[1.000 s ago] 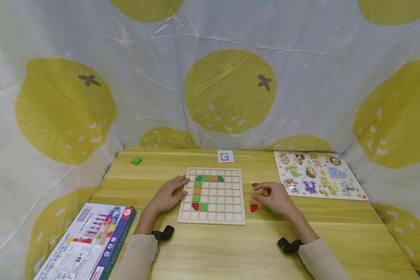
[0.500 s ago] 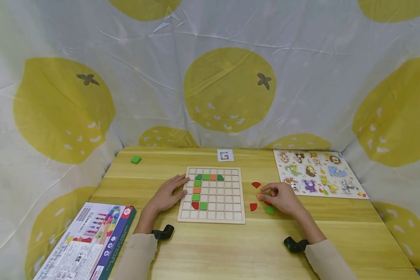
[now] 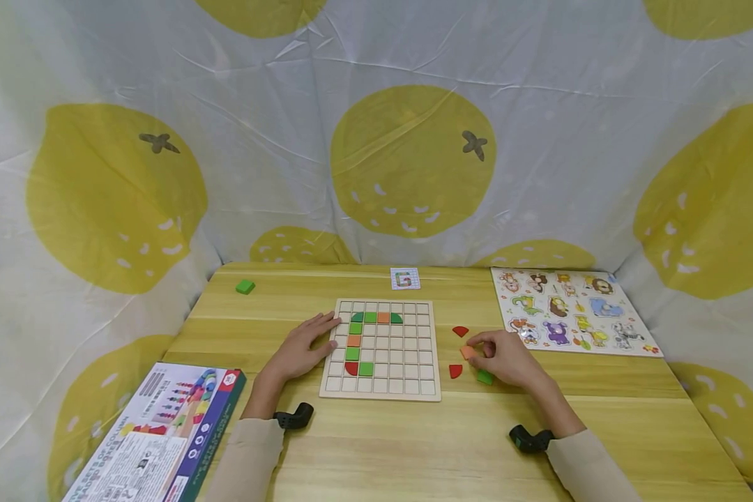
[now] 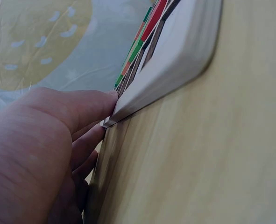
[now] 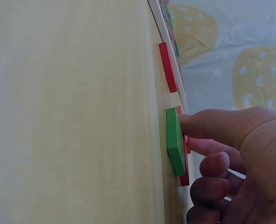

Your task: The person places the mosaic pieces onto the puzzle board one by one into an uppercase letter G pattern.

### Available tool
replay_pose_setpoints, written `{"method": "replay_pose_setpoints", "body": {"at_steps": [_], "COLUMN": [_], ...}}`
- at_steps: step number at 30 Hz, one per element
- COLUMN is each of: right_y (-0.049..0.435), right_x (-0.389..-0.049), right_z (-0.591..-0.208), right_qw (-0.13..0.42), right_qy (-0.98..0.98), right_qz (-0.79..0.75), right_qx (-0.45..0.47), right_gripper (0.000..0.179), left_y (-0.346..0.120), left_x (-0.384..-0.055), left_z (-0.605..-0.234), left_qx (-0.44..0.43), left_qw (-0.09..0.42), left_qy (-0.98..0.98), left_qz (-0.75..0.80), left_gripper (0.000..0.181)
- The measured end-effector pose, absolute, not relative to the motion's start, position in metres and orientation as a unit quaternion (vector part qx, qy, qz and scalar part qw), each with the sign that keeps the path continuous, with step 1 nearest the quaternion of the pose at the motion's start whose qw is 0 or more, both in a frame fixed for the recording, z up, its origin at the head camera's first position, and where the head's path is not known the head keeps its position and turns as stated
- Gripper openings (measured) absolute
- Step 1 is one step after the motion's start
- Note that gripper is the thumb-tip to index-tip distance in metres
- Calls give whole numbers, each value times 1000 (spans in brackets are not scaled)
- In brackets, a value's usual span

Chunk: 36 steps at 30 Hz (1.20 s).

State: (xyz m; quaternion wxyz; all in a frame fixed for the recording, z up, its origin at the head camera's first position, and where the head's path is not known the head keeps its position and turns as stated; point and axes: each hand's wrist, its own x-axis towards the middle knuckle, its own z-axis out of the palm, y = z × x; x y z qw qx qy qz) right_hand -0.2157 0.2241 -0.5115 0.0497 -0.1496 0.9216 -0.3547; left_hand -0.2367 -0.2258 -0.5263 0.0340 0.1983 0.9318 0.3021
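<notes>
A wooden grid board [image 3: 401,390] lies mid-table, with green, orange and red tiles set in a line of its cells. My left hand [image 3: 298,351] rests at its left edge, fingers fairly straight; in the left wrist view the thumb [image 4: 93,105] touches the board's rim [image 4: 166,77]. My right hand [image 3: 508,357] pinches an orange square tile [image 3: 467,352] between thumb and index finger, right of the board. Around it lie a red quarter-circle tile [image 3: 461,331], another red quarter-circle tile [image 3: 455,371] and a green square tile [image 5: 173,135]. The green tile mostly hides the orange one in the right wrist view.
A small printed card [image 3: 404,279] lies behind the board. An animal puzzle board [image 3: 571,314] is at the back right, a toy box [image 3: 157,432] at the front left. A green block [image 3: 245,286] sits at the back left. A patterned cloth surrounds the table.
My right hand has drawn back slightly to the right from the far red tile and now pinches the orange tile. The left hand stays at the board's edge.
</notes>
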Motion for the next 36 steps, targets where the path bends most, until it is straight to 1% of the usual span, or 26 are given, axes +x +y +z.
{"method": "replay_pose_setpoints", "body": {"at_steps": [7,14,24,36], "right_y": [224,223,218,202], "right_x": [-216,-217,-218,-219], "right_z": [-513,-512,-511,-505], "right_qw": [48,41,30,49], "right_qy": [923,926,922,910], "right_qz": [-355,-354,-366,-396], "right_qx": [-140,-125,-124,-117], "right_gripper": [16,20,18,24], "left_y": [-226,-225,-227,-227], "left_x": [-236,-237,-238,-238], "left_z": [-526,-526,-529,-529], "left_qx": [198,199,200,198], "left_qw": [33,32,31,30], "left_qy": [932,931,931,932], "left_qz": [300,305,305,301], "left_gripper": [57,56,57,59]}}
